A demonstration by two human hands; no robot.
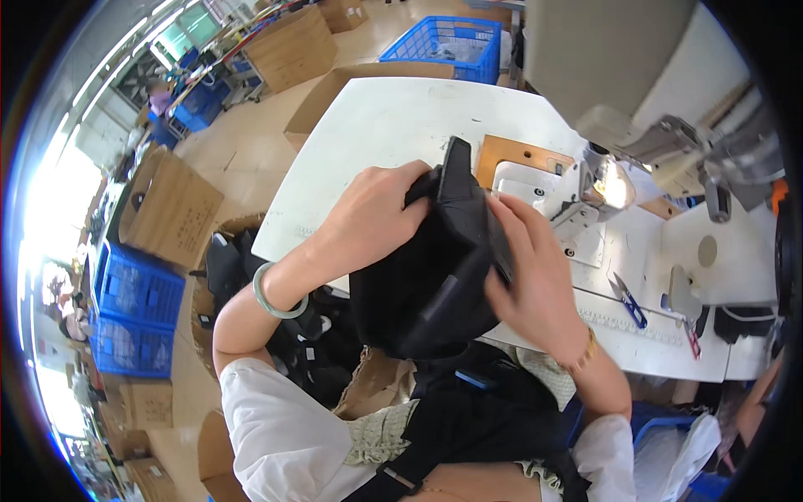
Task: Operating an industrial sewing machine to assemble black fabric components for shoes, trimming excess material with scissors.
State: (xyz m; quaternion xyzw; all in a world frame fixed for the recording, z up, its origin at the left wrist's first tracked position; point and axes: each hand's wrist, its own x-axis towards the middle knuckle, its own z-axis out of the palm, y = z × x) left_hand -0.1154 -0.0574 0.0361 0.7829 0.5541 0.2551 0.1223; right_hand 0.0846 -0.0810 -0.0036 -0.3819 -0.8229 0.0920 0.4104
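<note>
A black fabric bag (pixel 400 289), partly folded with a stiff strip standing up at its top, is held above the near edge of the white table (pixel 368 125). My left hand (pixel 376 216) pinches its upper left edge, thumb and fingers closed on the cloth. On the other side my right hand (pixel 531 272) grips the right edge, its fingers behind the fabric and the thumb in front. Just right of the bag stands a sewing machine (pixel 577 201) with a lit needle area and a brass-coloured plate (pixel 527 153); the bag is apart from the needle.
Blue-handled thread snips (pixel 629 301) and a red-handled tool (pixel 693 339) lie on the table's right. Black pieces (pixel 314 356) fill a carton at my left. Blue crates (pixel 138 305), cartons (pixel 167 205) and a blue basket (pixel 443 46) stand around. A person (pixel 159 105) is far left.
</note>
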